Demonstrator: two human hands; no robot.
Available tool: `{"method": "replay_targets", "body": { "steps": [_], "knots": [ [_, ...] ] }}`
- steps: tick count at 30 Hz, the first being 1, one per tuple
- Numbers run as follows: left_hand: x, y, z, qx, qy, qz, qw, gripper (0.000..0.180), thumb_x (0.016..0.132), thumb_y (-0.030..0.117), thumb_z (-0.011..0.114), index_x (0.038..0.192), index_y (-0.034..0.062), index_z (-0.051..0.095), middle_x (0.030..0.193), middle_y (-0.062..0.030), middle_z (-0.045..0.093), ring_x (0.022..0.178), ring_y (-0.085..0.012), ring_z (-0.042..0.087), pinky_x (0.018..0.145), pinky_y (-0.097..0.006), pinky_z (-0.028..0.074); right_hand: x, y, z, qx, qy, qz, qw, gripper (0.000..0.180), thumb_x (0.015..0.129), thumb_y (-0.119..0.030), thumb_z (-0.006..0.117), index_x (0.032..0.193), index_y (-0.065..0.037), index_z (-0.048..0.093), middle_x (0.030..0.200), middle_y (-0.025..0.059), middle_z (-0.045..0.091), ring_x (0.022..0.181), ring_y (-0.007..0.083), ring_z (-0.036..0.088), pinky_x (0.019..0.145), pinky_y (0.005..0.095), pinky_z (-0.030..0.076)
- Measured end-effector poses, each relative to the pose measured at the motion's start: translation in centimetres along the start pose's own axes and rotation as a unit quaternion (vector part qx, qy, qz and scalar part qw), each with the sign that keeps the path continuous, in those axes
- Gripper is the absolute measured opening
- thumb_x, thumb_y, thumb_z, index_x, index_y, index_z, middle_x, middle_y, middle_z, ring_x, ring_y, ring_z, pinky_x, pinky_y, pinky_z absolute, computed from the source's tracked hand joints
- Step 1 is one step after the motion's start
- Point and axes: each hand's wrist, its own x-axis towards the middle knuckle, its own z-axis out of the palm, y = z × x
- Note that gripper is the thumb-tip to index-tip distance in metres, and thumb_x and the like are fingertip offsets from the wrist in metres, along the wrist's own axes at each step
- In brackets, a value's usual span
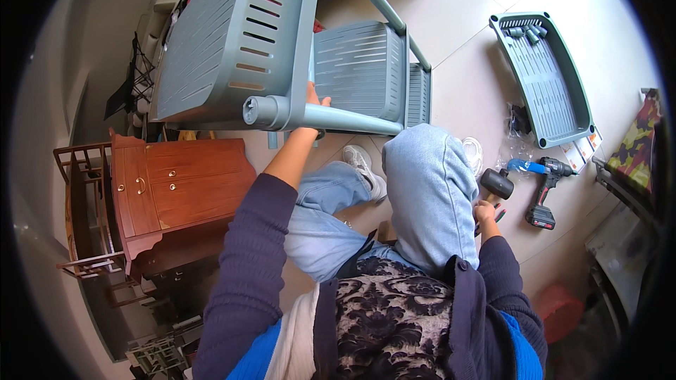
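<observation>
A large grey-blue plastic shelf rack [278, 49] lies on its side in front of me, with slotted trays joined by round poles. My left hand [315, 97] is at its near pole [345, 119], partly hidden by it, with the fingers closed round the frame. The pole's open end points left. Low at my right side, beside my knee, my right hand [486, 212] is closed on the handle of a black-headed mallet [497, 184]. Dark and red handles, of a tool I cannot make out, show by that hand.
On the floor to the right lies a loose grey-blue tray [546, 84] holding several short connectors [531, 34]. A cordless drill [546, 190] lies nearer, by clear plastic wrapping. A reddish wooden cabinet [190, 186] stands left; a red basin [558, 312] sits lower right.
</observation>
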Motion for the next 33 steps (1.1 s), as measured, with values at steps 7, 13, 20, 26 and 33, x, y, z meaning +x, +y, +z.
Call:
{"method": "replay_targets", "body": {
  "steps": [7, 13, 20, 26, 33],
  "knots": [
    [2.8, -3.9, 2.2, -0.005, 0.090, 0.034, 0.995, 0.066, 0.075, 0.035, 0.075, 0.122, 0.0017, 0.043, 0.121, -0.0212, 0.049, 0.113, -0.0392, 0.049, 0.094, -0.043, 0.042, -5.3, -4.8, -4.8, -0.030, 0.218, -0.105, 0.970, 0.013, 0.073, 0.001, 0.054, 0.081, -0.005, 0.063, 0.080, 0.0167, 0.061, 0.078, 0.0316, 0.060, 0.074, 0.0397, 0.048],
    [2.5, -4.8, -0.4, -0.054, 0.147, -0.131, 0.979, 0.048, 0.077, 0.043, 0.062, 0.113, 0.0112, 0.063, 0.122, -0.0180, 0.057, 0.118, -0.0363, 0.048, 0.092, -0.050, 0.043, -9.0, -6.2, -7.4, 0.170, 0.225, -0.166, 0.945, 0.009, 0.077, 0.000, 0.055, 0.075, -0.004, 0.048, 0.067, 0.0069, 0.054, 0.062, 0.0210, 0.052, 0.062, 0.0343, 0.045],
    [4.4, -13.6, -0.3, -0.104, 0.015, -0.236, 0.966, 0.043, 0.093, 0.031, 0.052, 0.127, 0.0045, 0.044, 0.125, -0.0217, 0.054, 0.116, -0.0374, 0.054, 0.094, -0.047, 0.046, -12.0, -3.8, -7.3, 0.309, 0.141, -0.195, 0.920, 0.017, 0.082, 0.002, 0.058, 0.076, -0.008, 0.045, 0.069, -0.0042, 0.046, 0.060, 0.0052, 0.040, 0.056, 0.0209, 0.036],
    [5.1, -13.2, -1.1, -0.137, -0.027, -0.186, 0.973, 0.044, 0.093, 0.027, 0.053, 0.128, 0.0025, 0.041, 0.123, -0.0222, 0.056, 0.116, -0.0370, 0.055, 0.095, -0.046, 0.046, -13.6, -4.1, -9.9, 0.226, 0.221, -0.237, 0.919, 0.017, 0.074, 0.007, 0.057, 0.079, -0.005, 0.048, 0.070, -0.0033, 0.048, 0.061, 0.0059, 0.044, 0.057, 0.0219, 0.039],
    [3.1, -15.5, -3.5, -0.140, 0.011, -0.165, 0.976, 0.045, 0.082, 0.023, 0.055, 0.117, -0.0059, 0.050, 0.121, -0.0299, 0.053, 0.109, -0.0419, 0.057, 0.094, -0.047, 0.047, -19.9, -10.4, -11.7, 0.308, 0.226, -0.245, 0.891, 0.022, 0.074, 0.006, 0.053, 0.086, -0.008, 0.041, 0.065, 0.0014, 0.046, 0.045, 0.0083, 0.042, 0.039, 0.0219, 0.036]
  ]
}}
